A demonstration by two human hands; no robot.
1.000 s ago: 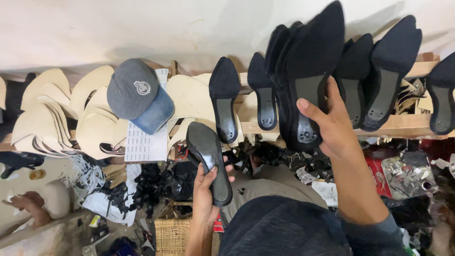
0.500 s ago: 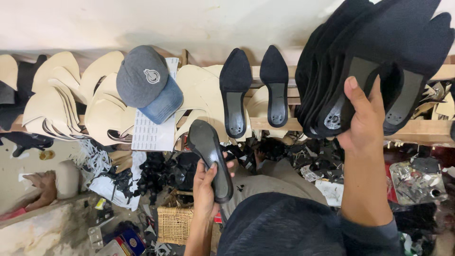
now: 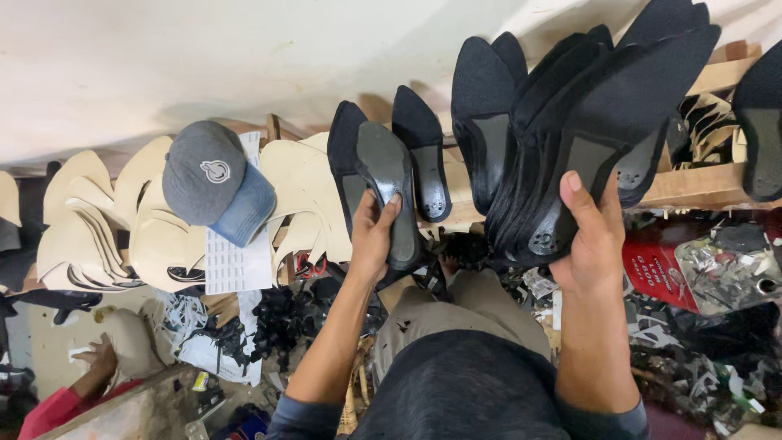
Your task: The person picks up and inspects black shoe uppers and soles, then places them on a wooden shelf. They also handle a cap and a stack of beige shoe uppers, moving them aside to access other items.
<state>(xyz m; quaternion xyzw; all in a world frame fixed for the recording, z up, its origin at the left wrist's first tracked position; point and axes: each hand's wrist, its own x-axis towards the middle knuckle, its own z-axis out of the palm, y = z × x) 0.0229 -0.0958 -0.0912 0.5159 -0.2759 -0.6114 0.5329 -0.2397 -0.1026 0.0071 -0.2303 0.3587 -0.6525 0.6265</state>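
A head-worn camera looks down past the wearer's knees at a cluttered shoe-making bench. The left hand [image 3: 373, 238] grips one black pointed insole [image 3: 389, 191] by its heel end, fingers wrapped over the edge, holding it upright against the wooden shelf rail [image 3: 692, 186]. The insole is flat and matte, with a smoother grey patch along its heel half. The right hand [image 3: 593, 236] is closed around the bottom of a fanned stack of black insoles [image 3: 603, 122], thumb across the front one; at least five overlapping layers can be made out, though the exact count cannot be told. The front sheet has a rough, felt-like toe and a smooth heel panel.

Three more single black insoles stand propped on the rail between the two hands: one [image 3: 346, 155] directly behind the held insole, one [image 3: 423, 151] just right of it, and one wider one [image 3: 482, 114] touching the stack. Another [image 3: 762, 130] leans at the far right edge.

To the left, many cream-coloured sole pieces [image 3: 90, 220] with curved outlines lean in overlapping rows, too many to count. A grey cap with a blue denim brim [image 3: 213, 183] rests on them, above a white printed sheet [image 3: 232, 262]. Below lies a heap of small black offcuts [image 3: 281, 322]. At the lower right, a red box [image 3: 658, 273] sits among grey scraps. Another person's hand [image 3: 96, 358], with a red sleeve, shows at the lower left.
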